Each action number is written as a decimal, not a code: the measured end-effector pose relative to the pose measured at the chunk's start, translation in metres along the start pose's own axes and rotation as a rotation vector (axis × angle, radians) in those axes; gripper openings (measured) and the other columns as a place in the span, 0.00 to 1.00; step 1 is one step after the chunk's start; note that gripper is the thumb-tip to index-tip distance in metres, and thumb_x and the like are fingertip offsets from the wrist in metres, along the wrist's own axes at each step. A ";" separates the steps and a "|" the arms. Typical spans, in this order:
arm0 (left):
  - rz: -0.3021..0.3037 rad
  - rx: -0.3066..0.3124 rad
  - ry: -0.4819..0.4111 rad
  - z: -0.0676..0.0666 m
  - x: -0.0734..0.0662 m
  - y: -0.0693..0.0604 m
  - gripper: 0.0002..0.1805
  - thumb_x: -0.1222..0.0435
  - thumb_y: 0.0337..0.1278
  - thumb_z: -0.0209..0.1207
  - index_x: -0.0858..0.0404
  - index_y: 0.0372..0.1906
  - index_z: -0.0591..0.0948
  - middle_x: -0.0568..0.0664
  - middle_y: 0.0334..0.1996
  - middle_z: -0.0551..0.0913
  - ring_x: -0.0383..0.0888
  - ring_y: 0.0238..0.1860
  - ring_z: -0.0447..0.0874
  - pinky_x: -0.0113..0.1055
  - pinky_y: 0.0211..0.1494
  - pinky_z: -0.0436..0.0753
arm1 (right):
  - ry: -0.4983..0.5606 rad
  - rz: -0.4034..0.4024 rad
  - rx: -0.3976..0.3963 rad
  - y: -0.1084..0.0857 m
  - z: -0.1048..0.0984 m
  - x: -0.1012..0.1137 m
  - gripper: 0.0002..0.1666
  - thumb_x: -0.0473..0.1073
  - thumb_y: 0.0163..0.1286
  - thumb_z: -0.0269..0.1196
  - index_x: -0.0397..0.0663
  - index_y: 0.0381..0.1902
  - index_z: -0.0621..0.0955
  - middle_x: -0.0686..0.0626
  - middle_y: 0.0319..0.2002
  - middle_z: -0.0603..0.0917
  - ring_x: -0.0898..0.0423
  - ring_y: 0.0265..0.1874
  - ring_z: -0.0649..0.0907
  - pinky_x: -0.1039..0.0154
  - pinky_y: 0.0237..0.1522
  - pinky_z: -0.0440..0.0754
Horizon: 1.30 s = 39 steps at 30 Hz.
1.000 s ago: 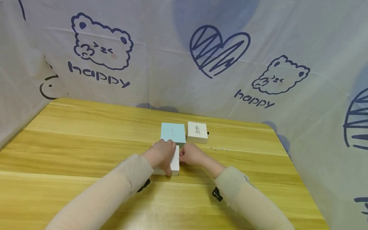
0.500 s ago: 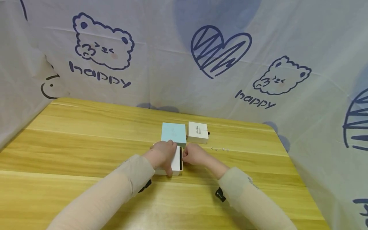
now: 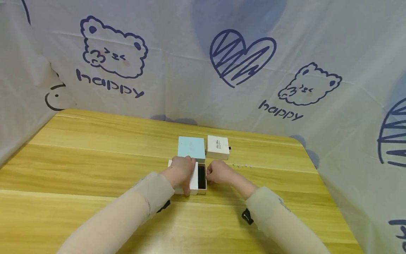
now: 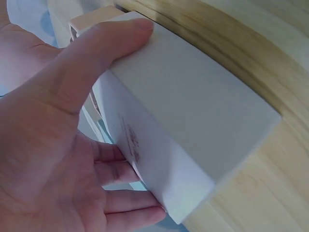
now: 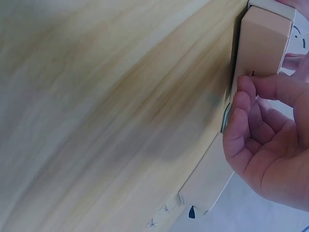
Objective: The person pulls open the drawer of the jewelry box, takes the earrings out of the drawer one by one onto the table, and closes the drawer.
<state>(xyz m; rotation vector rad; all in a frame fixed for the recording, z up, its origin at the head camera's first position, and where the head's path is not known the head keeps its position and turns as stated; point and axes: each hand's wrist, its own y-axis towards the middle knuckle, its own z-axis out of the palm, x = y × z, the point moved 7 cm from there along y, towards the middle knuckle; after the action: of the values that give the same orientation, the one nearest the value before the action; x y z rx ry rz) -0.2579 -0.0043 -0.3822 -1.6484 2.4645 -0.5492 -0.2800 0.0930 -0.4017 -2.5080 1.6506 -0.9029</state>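
Note:
A white sliding gift box (image 3: 194,182) lies on the table in the head view, its drawer (image 3: 202,178) partly out to the right with black lining showing. Across the box's outer sleeve lies my left hand (image 3: 182,170). In the left wrist view the thumb presses one side of the sleeve (image 4: 193,101) and the fingers hold the printed face. My right hand (image 3: 219,171) is at the drawer's end. Seen from the right wrist, thumb and forefinger pinch a small dark pull tab (image 5: 252,73) on the tan drawer front (image 5: 264,43). Most of the tab is hidden.
Behind the white box sits a light blue box (image 3: 191,147). To its right is a smaller white box (image 3: 217,146) with print and a black tab. Several tiny shiny pieces, perhaps earrings (image 3: 246,165), lie right of my right hand. A printed cloth (image 3: 177,84) hangs behind the table.
The drawer has slid out rightward from the white sleeve, baring its black lining. My right hand has moved right with it, while my left hand has stayed on the sleeve.

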 end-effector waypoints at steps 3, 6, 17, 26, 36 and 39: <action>-0.008 0.013 0.005 -0.001 -0.001 0.000 0.47 0.46 0.26 0.74 0.65 0.55 0.69 0.52 0.42 0.76 0.44 0.40 0.77 0.44 0.56 0.77 | -0.008 0.007 -0.001 -0.002 -0.001 -0.001 0.26 0.33 0.59 0.59 0.53 0.05 0.64 0.57 0.08 0.69 0.64 0.10 0.60 0.73 0.16 0.58; -0.018 0.026 0.034 -0.001 -0.002 0.001 0.48 0.45 0.27 0.74 0.64 0.56 0.67 0.52 0.45 0.76 0.45 0.43 0.78 0.45 0.58 0.77 | -0.011 0.014 0.000 -0.002 -0.001 -0.002 0.26 0.34 0.59 0.59 0.53 0.06 0.63 0.57 0.08 0.67 0.64 0.10 0.61 0.73 0.17 0.58; -0.037 0.040 0.065 -0.001 -0.004 0.003 0.47 0.48 0.26 0.75 0.64 0.56 0.68 0.51 0.43 0.78 0.42 0.43 0.77 0.38 0.54 0.78 | -0.021 0.059 0.004 -0.003 -0.003 -0.009 0.24 0.33 0.59 0.60 0.51 0.07 0.67 0.56 0.09 0.69 0.63 0.11 0.63 0.72 0.18 0.62; -0.043 0.034 -0.007 0.002 -0.004 0.005 0.47 0.52 0.25 0.76 0.65 0.56 0.68 0.53 0.43 0.77 0.42 0.39 0.75 0.35 0.52 0.79 | -0.005 0.067 0.012 -0.004 -0.002 -0.012 0.24 0.32 0.59 0.59 0.51 0.07 0.66 0.55 0.10 0.70 0.62 0.12 0.64 0.72 0.18 0.62; -0.091 -0.010 0.064 0.004 -0.007 -0.001 0.63 0.27 0.25 0.62 0.66 0.66 0.63 0.58 0.55 0.75 0.51 0.54 0.77 0.45 0.61 0.74 | -0.046 0.076 0.008 -0.007 -0.006 -0.019 0.23 0.33 0.59 0.59 0.51 0.08 0.67 0.55 0.11 0.73 0.63 0.11 0.64 0.72 0.18 0.61; -0.092 -0.008 0.078 0.005 -0.007 0.000 0.63 0.26 0.28 0.59 0.63 0.69 0.60 0.58 0.58 0.74 0.52 0.55 0.76 0.46 0.61 0.74 | -0.047 0.077 0.007 -0.008 -0.007 -0.021 0.23 0.34 0.59 0.60 0.51 0.07 0.67 0.55 0.11 0.72 0.62 0.11 0.64 0.72 0.18 0.60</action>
<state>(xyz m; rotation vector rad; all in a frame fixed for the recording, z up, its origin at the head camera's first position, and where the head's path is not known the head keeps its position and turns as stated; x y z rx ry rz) -0.2540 0.0010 -0.3876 -1.7842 2.4568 -0.6274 -0.2820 0.1163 -0.4031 -2.4223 1.7139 -0.8353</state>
